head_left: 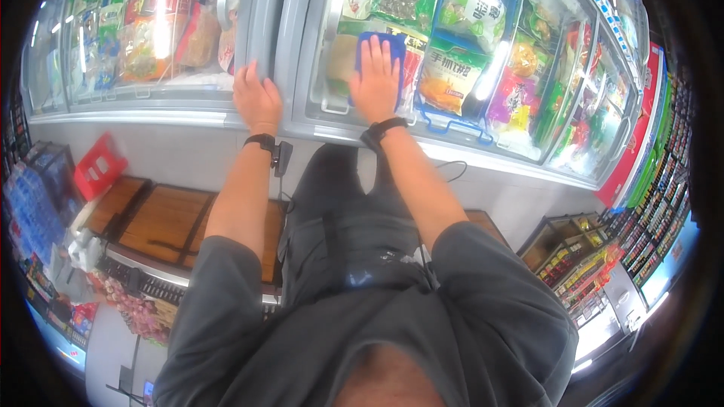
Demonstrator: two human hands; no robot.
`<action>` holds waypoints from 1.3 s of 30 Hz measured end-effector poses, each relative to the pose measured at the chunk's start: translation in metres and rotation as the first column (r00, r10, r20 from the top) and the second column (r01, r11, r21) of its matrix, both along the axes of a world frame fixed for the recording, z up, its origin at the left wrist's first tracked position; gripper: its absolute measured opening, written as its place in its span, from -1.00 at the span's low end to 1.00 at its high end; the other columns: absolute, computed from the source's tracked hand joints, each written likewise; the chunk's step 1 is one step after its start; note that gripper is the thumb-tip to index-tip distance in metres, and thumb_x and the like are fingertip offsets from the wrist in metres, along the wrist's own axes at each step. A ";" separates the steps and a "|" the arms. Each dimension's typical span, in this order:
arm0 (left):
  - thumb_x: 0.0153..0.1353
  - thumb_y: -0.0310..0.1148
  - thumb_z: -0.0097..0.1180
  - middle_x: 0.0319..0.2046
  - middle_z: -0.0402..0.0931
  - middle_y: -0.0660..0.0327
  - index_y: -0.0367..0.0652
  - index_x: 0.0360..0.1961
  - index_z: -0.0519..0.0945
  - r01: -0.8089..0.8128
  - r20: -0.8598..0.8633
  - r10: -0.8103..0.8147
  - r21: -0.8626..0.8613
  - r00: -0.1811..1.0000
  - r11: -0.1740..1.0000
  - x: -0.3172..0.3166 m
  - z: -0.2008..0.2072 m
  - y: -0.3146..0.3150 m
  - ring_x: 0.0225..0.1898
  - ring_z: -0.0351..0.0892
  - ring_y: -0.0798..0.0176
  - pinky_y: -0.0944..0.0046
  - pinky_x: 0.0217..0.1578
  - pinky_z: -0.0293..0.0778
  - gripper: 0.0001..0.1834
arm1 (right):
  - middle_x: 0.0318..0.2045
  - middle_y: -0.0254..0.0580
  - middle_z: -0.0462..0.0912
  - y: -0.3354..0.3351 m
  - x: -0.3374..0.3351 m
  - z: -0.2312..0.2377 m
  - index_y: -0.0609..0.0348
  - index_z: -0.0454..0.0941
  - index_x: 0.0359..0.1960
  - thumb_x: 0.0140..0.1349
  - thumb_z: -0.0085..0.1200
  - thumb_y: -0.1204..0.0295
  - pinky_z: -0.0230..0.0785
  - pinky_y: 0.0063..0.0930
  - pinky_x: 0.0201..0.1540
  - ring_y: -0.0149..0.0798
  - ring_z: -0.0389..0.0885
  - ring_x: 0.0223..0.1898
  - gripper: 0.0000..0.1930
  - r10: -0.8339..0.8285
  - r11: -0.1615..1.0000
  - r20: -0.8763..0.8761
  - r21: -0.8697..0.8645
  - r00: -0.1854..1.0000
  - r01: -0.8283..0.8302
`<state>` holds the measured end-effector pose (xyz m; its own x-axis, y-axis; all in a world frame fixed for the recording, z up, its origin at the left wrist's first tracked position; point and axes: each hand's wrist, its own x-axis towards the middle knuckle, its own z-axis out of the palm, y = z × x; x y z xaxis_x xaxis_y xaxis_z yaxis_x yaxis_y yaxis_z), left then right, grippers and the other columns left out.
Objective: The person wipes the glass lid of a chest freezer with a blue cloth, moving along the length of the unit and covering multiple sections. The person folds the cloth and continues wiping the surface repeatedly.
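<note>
My right hand (375,79) lies flat, fingers stretched out, on a blue cloth (391,44). The cloth is pressed against the glass lid (332,38) of a chest freezer, above bagged frozen food. My left hand (255,96) rests on the grey frame (265,38) between this freezer and the one to its left. Its fingers are a little apart and hold nothing I can see. Under the glass beside the cloth lie a yellow and green food bag (450,75) and a green and white bag (471,7). The palm hides part of the cloth.
A second freezer (143,98) with bagged goods stands on the left. Blue wire dividers (452,126) show inside the right one. Behind me are wooden-topped bins (166,215), a red crate (100,167) and a small display rack (562,245). Packed shelves (664,181) line the far right.
</note>
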<state>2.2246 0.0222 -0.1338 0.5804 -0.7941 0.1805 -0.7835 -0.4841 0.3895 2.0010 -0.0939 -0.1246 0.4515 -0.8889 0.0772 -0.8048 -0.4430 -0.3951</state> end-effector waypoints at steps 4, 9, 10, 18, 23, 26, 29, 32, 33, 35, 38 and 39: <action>0.23 -0.32 0.15 0.22 0.38 0.05 -0.01 0.35 0.35 0.012 0.006 -0.012 -0.016 1.000 1.000 0.003 -0.005 0.004 0.24 0.39 -0.12 -0.14 0.18 0.33 -0.38 | 0.52 -0.13 0.24 -0.048 0.014 0.000 0.10 0.30 0.46 0.18 0.03 0.29 -0.02 0.19 0.50 0.00 0.15 0.54 -0.27 0.110 0.993 0.004 -0.042 0.994 -0.109; 0.19 -0.30 0.15 0.20 0.38 0.01 -0.05 0.34 0.35 0.021 0.009 -0.021 -0.024 1.000 0.999 0.003 -0.004 0.004 0.25 0.38 -0.12 -0.15 0.18 0.33 -0.35 | 0.50 -0.13 0.26 -0.117 0.018 0.010 0.18 0.35 0.40 0.15 0.06 0.29 0.00 0.16 0.51 -0.02 0.16 0.54 -0.30 0.622 0.782 -0.015 -0.030 0.783 -0.622; 0.19 -0.29 0.15 0.20 0.38 0.01 -0.05 0.34 0.35 0.020 0.012 -0.020 -0.021 1.000 1.000 0.003 -0.003 0.004 0.26 0.37 -0.13 -0.15 0.18 0.33 -0.35 | 0.50 -0.13 0.26 -0.124 0.013 0.012 0.18 0.35 0.40 0.15 0.07 0.29 0.01 0.15 0.51 -0.02 0.16 0.54 -0.29 0.666 0.745 -0.063 -0.004 0.743 -0.668; 0.18 -0.32 0.15 0.21 0.38 0.00 -0.07 0.34 0.35 0.021 0.009 -0.021 -0.031 1.000 0.999 0.002 -0.001 0.002 0.26 0.36 -0.15 -0.15 0.20 0.32 -0.34 | 0.51 -0.20 0.26 -0.121 0.019 0.019 0.04 0.35 0.43 0.26 0.04 0.18 0.00 0.17 0.50 -0.03 0.11 0.56 -0.33 0.601 0.795 -0.174 0.031 0.780 -0.606; 0.17 -0.36 0.16 0.23 0.38 -0.02 -0.11 0.33 0.36 0.014 -0.025 -0.014 -0.006 1.000 1.000 0.001 0.004 0.000 0.27 0.36 -0.16 -0.14 0.23 0.31 -0.35 | 0.50 -0.24 0.30 -0.139 0.052 0.008 0.03 0.35 0.45 0.26 -0.04 0.20 0.09 0.15 0.46 -0.04 0.20 0.51 -0.33 0.541 0.821 -0.062 -0.178 0.839 -0.543; 0.21 -0.40 0.09 0.23 0.36 -0.05 -0.14 0.34 0.33 0.029 -0.034 -0.029 0.006 0.999 1.000 -0.002 0.009 -0.001 0.26 0.37 -0.20 -0.14 0.25 0.30 -0.37 | 0.48 -0.21 0.31 -0.127 0.051 0.001 0.04 0.37 0.43 0.26 -0.05 0.22 0.05 0.16 0.48 -0.01 0.18 0.52 -0.35 0.455 0.873 -0.051 -0.171 0.889 -0.456; 0.22 -0.41 0.07 0.23 0.35 -0.08 -0.17 0.35 0.32 0.037 -0.041 -0.037 0.011 0.998 0.999 -0.004 0.012 -0.002 0.27 0.36 -0.22 -0.13 0.27 0.30 -0.38 | 0.50 -0.19 0.27 -0.106 0.039 -0.003 0.08 0.34 0.44 0.24 0.03 0.25 -0.04 0.15 0.52 0.01 0.13 0.54 -0.32 0.222 0.966 0.051 -0.146 0.974 -0.212; 0.24 -0.41 0.05 0.24 0.34 -0.09 -0.17 0.35 0.31 0.016 -0.044 -0.014 0.044 0.999 0.999 -0.006 0.013 -0.003 0.28 0.36 -0.24 -0.11 0.29 0.29 -0.38 | 0.54 -0.17 0.20 -0.099 -0.009 -0.004 0.04 0.26 0.50 0.28 0.06 0.16 -0.10 0.20 0.54 0.04 0.07 0.57 -0.27 0.064 0.994 0.035 -0.088 0.997 -0.060; 0.25 -0.40 0.04 0.24 0.33 -0.10 -0.18 0.35 0.31 0.015 -0.084 -0.013 0.032 0.996 0.999 -0.006 0.014 -0.003 0.28 0.35 -0.25 -0.11 0.30 0.28 -0.39 | 0.56 -0.15 0.15 -0.101 -0.034 -0.005 0.03 0.24 0.51 0.28 0.09 0.10 -0.12 0.22 0.54 0.08 0.03 0.58 -0.24 -0.001 0.998 0.049 -0.058 0.999 0.004; 0.25 -0.40 0.04 0.24 0.33 -0.11 -0.18 0.35 0.31 0.015 -0.075 -0.012 0.038 0.997 0.999 -0.006 0.012 -0.002 0.28 0.35 -0.24 -0.11 0.30 0.28 -0.39 | 0.58 0.00 0.08 -0.109 -0.097 -0.005 0.11 0.13 0.55 0.31 0.07 0.08 -0.17 0.24 0.54 0.16 0.01 0.58 -0.19 -0.157 0.986 -0.004 -0.060 0.988 0.157; 0.25 -0.40 0.05 0.25 0.33 -0.11 -0.18 0.34 0.32 0.027 -0.076 -0.025 0.026 0.997 0.999 -0.004 0.010 -0.002 0.29 0.35 -0.23 -0.10 0.31 0.28 -0.40 | 0.58 0.03 0.07 -0.118 -0.177 -0.001 0.14 0.09 0.56 0.35 0.02 0.17 -0.14 0.27 0.53 0.18 -0.03 0.59 -0.23 -0.399 0.916 -0.075 -0.090 0.914 0.392; 0.25 -0.39 0.06 0.26 0.33 -0.10 -0.19 0.33 0.34 0.032 -0.067 -0.030 0.020 0.997 0.999 -0.003 0.008 -0.002 0.29 0.35 -0.22 -0.10 0.30 0.28 -0.41 | 0.58 0.05 0.06 -0.121 -0.188 -0.003 0.17 0.09 0.56 0.36 0.01 0.17 -0.13 0.26 0.53 0.20 -0.03 0.59 -0.23 -0.446 0.891 -0.078 -0.132 0.892 0.434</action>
<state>2.2211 0.0202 -0.1253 0.5656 -0.8152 0.1247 -0.7708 -0.4688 0.4315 1.8130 -0.2147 -0.1275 0.0268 -0.9870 0.1583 -0.9605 -0.0693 -0.2694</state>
